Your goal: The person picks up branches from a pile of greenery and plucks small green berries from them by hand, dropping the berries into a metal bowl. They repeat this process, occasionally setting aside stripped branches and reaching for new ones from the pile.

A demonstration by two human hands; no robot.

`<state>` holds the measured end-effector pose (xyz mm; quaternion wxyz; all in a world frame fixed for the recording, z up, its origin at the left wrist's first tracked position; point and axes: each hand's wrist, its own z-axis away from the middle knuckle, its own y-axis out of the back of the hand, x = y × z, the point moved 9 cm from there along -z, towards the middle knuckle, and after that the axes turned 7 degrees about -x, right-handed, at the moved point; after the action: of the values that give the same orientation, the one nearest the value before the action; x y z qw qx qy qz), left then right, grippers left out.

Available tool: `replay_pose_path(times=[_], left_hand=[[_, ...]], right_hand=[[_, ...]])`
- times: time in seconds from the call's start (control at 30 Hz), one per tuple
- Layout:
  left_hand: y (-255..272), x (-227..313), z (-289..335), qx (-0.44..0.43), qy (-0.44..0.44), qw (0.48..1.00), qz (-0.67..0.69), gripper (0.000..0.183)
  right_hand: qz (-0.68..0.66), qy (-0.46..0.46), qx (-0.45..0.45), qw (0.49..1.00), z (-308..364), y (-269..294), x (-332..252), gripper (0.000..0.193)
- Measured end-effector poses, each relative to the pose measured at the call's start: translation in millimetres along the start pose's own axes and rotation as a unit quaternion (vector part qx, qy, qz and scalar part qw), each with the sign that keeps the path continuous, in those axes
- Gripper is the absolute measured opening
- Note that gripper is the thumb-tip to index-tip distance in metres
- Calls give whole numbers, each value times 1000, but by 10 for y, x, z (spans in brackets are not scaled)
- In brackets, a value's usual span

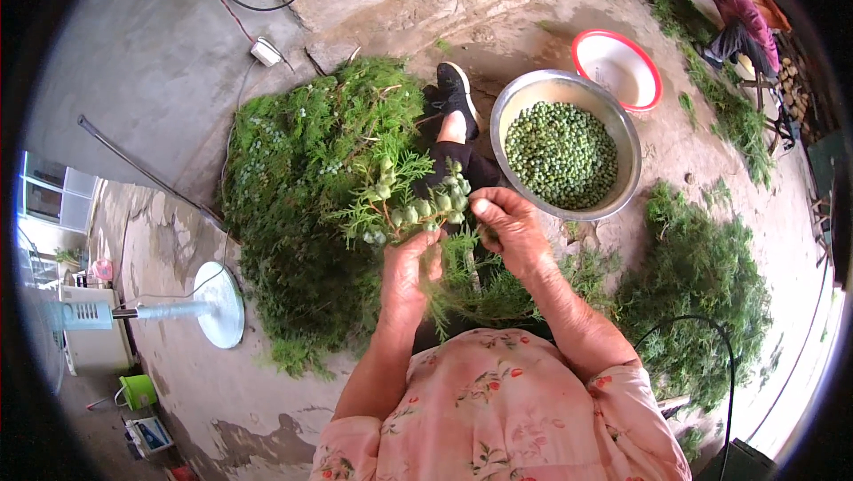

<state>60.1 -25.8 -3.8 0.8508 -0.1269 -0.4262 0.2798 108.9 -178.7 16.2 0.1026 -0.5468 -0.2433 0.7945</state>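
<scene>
In the head view, the left hand pinches the leafy sprig from below, and its row of fat green cones runs left to right just beyond the fingers. The right hand is curled at the sprig's right end, nearer the big metal bowl, but I cannot tell if it holds anything.

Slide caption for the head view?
Left hand holding a green sprig, right hand beside its pods, near a metal basin.
</scene>
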Motion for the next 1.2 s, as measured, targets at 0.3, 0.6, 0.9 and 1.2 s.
replay_pose_path(times=[0.3, 0.6, 0.9, 1.2], left_hand=[[-90, 83, 28, 10, -30, 998, -60, 17], [-182, -9, -32, -24, -49, 998, -34, 15], [-1, 53, 9, 28, -52, 996, -73, 19], [41, 45, -58, 1, -63, 996, -57, 20]], right_hand=[[82, 15, -2, 996, -85, -67, 85, 15], [-57, -63, 64, 994, -27, 142, 321, 22], [-129, 20, 138, 982, -206, 1040, 265, 16], [-341, 101, 135, 925, -452, 1599, -240, 36]])
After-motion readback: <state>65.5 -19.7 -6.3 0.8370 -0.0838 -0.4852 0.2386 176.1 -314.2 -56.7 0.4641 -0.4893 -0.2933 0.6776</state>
